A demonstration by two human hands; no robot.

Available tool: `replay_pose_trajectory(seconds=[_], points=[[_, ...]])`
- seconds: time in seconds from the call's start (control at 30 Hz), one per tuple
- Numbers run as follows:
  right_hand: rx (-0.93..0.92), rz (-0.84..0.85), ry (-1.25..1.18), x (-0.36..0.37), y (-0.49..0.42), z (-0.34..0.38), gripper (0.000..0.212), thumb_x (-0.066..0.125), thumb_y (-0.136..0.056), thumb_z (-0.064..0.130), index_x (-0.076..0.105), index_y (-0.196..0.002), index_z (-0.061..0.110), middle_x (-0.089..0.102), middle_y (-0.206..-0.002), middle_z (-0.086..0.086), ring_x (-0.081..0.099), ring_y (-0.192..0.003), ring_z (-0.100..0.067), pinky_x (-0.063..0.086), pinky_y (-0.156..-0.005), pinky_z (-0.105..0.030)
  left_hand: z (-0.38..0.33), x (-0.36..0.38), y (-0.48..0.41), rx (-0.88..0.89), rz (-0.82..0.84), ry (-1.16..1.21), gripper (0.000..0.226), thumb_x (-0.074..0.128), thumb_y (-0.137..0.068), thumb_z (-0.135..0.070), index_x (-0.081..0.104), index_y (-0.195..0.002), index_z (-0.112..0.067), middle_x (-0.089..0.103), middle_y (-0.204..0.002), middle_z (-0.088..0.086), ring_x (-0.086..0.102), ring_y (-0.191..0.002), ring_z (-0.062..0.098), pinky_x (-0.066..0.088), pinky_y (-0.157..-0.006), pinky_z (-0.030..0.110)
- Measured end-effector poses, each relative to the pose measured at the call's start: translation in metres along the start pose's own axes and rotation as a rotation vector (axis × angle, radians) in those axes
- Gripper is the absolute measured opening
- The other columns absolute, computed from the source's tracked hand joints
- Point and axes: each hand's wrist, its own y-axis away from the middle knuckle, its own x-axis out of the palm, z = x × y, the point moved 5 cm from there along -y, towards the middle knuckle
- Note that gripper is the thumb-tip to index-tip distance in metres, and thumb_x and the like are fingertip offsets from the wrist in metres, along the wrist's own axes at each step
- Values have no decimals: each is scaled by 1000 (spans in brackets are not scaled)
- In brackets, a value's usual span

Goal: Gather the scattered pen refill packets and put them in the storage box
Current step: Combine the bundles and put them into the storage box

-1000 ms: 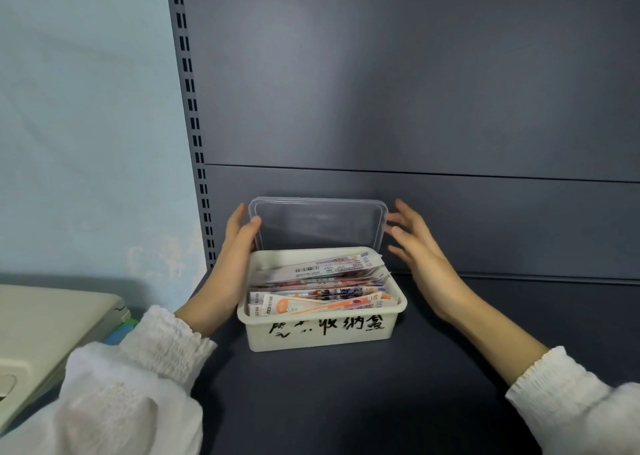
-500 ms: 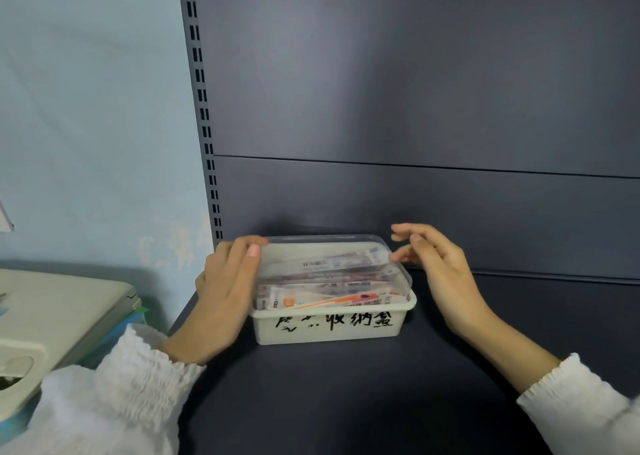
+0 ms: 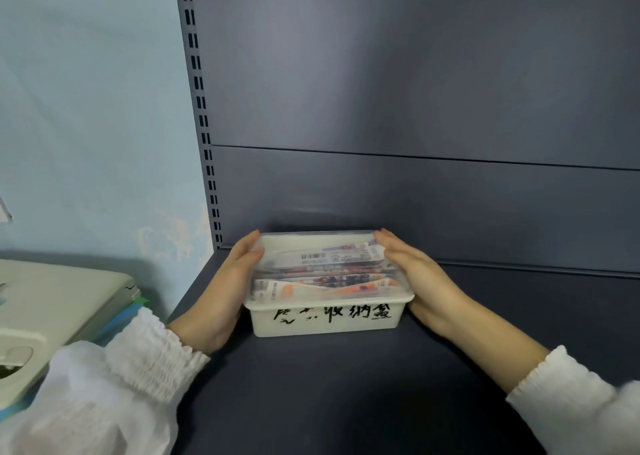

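A white storage box (image 3: 325, 323) with black handwriting on its front stands on the dark shelf, close to the back panel. Its clear lid (image 3: 322, 243) lies flat on top. Through the lid I see several pen refill packets (image 3: 322, 274) stacked inside. My left hand (image 3: 225, 288) lies against the box's left side with straight fingers pressing on the lid's left edge. My right hand (image 3: 419, 281) mirrors it on the right side, fingers straight along the lid's right edge.
The dark shelf board (image 3: 346, 402) stretches in front of and right of the box. A slotted upright post (image 3: 202, 108) rises at the shelf's left edge. A pale plastic object (image 3: 52, 309) over blue sheets sits left of the shelf.
The clear lid, upright behind the box a second ago, has come down onto the box. Both hands moved in from the lid to press its left and right edges.
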Motion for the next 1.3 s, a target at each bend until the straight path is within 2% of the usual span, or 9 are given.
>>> replay_pose_trajectory(seconds=[0.17,0.43,0.7,0.77,0.83,0.93,1.07,1.17,1.3], points=[[-44,-9,120,-2,2,0,41,34,-103,10,45,-142,19,31,-153,18,37,-134,-3,33,-110,-25,0,-3,1,-9,29,-51,51,39,-102,-20,25,-150,-30,42,-146,-15,48,-128,11,33,-112,35],[-46,-31,174,-1,-12,4,42,35,-101,5,51,-138,17,39,-150,13,41,-132,-6,37,-103,-22,-5,-2,-10,-1,31,-104,56,39,-102,-13,18,-152,-27,28,-151,-19,42,-120,2,36,-89,14],[-68,-37,186,-11,-1,0,42,35,-100,3,56,-133,19,45,-142,19,45,-131,-7,40,-109,-30,2,-1,0,-20,25,-138,65,48,-97,-10,20,-151,-31,43,-137,-20,51,-92,-14,45,-69,6],[-74,-33,232,-10,-2,2,43,34,-100,2,56,-133,18,45,-141,18,45,-130,-5,45,-99,-18,1,1,1,-8,42,-168,64,48,-97,-8,19,-151,-28,44,-133,-21,53,-92,-12,44,-66,2],[-97,-26,310,-9,-2,3,43,34,-101,4,55,-134,20,43,-142,19,42,-130,-1,46,-85,-6,0,1,2,15,59,-242,64,47,-98,-12,16,-151,-29,35,-146,-18,50,-115,-2,42,-87,8],[-170,-34,467,-11,-3,4,43,33,-101,5,55,-133,24,41,-143,19,37,-133,0,40,-87,-3,-2,-3,1,88,53,-516,66,47,-98,-22,9,-153,-27,2,-161,-14,7,-145,3,11,-118,28],[-293,-74,750,-9,3,10,45,31,-101,7,52,-136,26,39,-145,19,37,-131,1,31,-92,0,-7,-3,1,179,73,-762,70,44,-98,-33,2,-153,-24,-2,-159,-18,2,-136,-9,3,-110,16],[-424,-145,1079,-4,13,18,45,31,-100,13,48,-138,29,45,-143,16,42,-130,-6,37,-103,-23,-10,-4,3,237,40,-1000,70,36,-98,-44,0,-153,-22,-6,-159,-16,-1,-141,-5,3,-109,17],[-258,-4,548,-4,9,8,38,43,-98,11,55,-130,26,39,-143,15,39,-134,-5,31,-111,-22,-15,-4,3,216,-37,-794,58,43,-98,-37,23,-151,-22,15,-154,-20,12,-146,5,11,-117,27]])
